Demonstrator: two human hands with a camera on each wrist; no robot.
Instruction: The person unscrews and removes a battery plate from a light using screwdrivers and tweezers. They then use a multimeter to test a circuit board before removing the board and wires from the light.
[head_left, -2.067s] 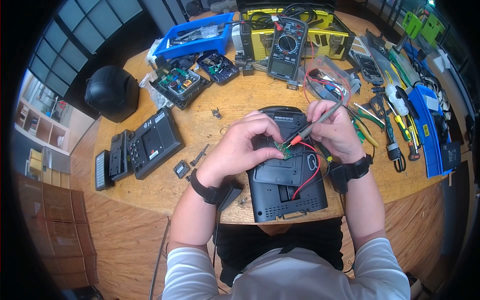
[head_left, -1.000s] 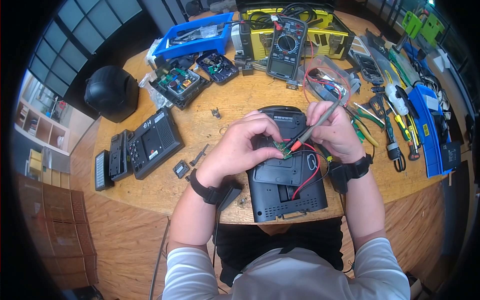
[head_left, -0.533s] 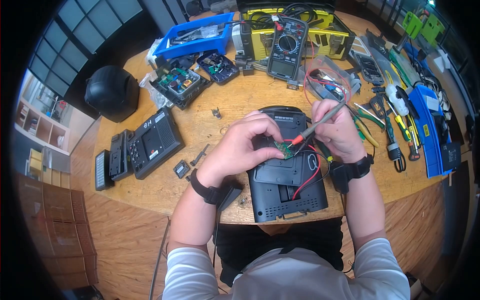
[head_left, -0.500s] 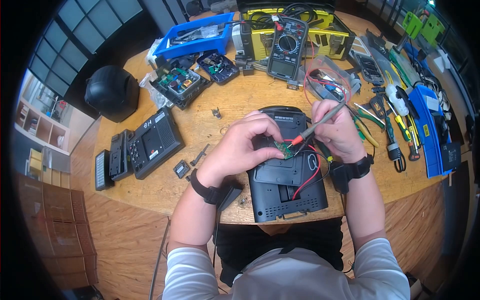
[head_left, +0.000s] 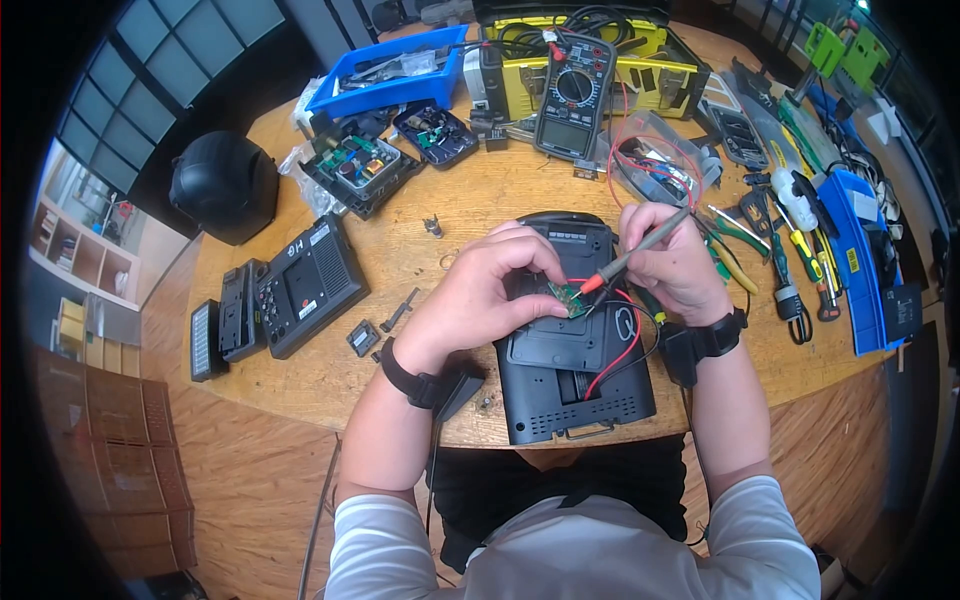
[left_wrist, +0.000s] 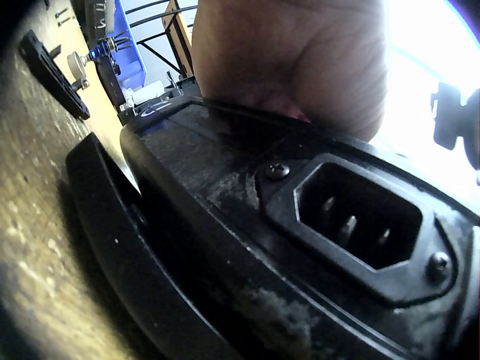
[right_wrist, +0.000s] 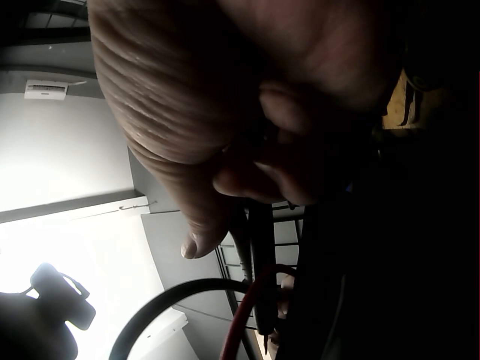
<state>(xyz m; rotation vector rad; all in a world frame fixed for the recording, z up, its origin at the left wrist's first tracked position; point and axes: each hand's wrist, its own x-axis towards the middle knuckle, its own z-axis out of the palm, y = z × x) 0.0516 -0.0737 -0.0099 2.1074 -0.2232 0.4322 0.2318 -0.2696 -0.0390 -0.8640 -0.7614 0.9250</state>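
In the head view, my left hand (head_left: 500, 285) pinches a small green circuit board (head_left: 572, 300) between thumb and fingers above a black device casing (head_left: 580, 400). My right hand (head_left: 672, 262) grips a grey probe with a red end (head_left: 597, 281), its tip at the board; a second, dark probe lies beside it, partly hidden. The right wrist view shows my right hand (right_wrist: 247, 112) curled round the probes, with a black probe (right_wrist: 262, 285) below. In the left wrist view, my left hand (left_wrist: 292, 67) is above the casing, which has a power socket (left_wrist: 360, 214).
A multimeter (head_left: 573, 100) leans against a yellow toolbox (head_left: 520, 90) at the back. Blue bins, opened housings and a black device (head_left: 318, 285) stand on the left. Pliers (head_left: 738, 270), screwdrivers and a blue tray (head_left: 850, 255) lie on the right. Red leads loop beside the multimeter.
My right hand has shifted slightly up and right from its earlier place, and the red probe end has changed its angle and position at the board. My left hand has stayed almost still.
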